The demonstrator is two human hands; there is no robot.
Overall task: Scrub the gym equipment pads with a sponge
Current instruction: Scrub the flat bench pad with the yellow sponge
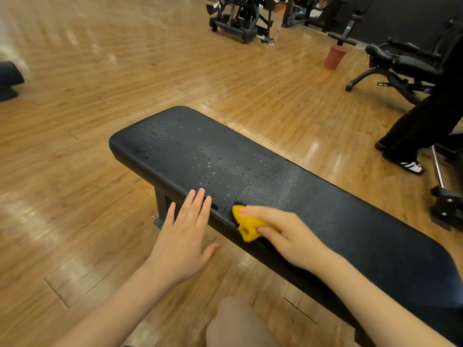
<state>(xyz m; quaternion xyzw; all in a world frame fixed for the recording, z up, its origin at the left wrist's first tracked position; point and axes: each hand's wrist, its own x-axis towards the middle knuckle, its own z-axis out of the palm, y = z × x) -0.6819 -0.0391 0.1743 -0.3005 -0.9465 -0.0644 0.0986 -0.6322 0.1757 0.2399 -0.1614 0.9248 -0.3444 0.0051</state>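
Bare knee (238,324) fills the bottom edge of the view, closest to the camera, over a wooden plank floor (100,101) that spreads across the whole room. Across the middle runs the black padded flat bench (325,221), its long surface angled from upper left to lower right, dotted with water droplets at the far end and showing a wiped, duller band near its middle. One dark metal leg (160,209) shows beneath its near edge.

At the right edge stands another person's legs in black trousers (426,121) and a black-and-white shoe (411,167). Behind them sits a black adjustable bench (400,66), and more dark gym machines (238,18) stand at the back of the room, though motion blur makes their details hard to tell. A reddish-brown bin (334,57) stands on the floor between them.

Left hand (184,239) is spread flat with straight fingers, its fingertips resting on the near edge of the pad and holding nothing. Right hand (285,234) pinches a yellow sponge (246,225) between thumb and fingers, pressing it against the near edge of the pad, just beside the left fingertips.
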